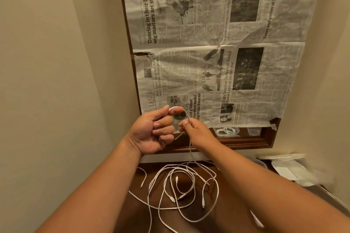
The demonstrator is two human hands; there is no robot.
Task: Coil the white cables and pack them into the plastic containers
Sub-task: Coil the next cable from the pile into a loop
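Note:
My left hand (pixel 153 132) pinches one end of a white cable (pixel 186 114) between thumb and forefinger, its other fingers curled. My right hand (pixel 197 130) pinches the same cable a short arc further along, so a small loop stands between the two hands. From my right hand the cable hangs down to a loose tangle of several white cables (pixel 181 189) on the dark wooden surface (pixel 136 212). Clear plastic containers (pixel 261 162) sit at the right, partly hidden behind my right forearm.
A wood-framed mirror covered with newspaper (pixel 217 53) leans against the cream wall ahead; its bare lower strip reflects a container with a coiled cable (pixel 227 131). White paper or plastic sheets (pixel 289 168) lie at the right. A wall closes in on the left.

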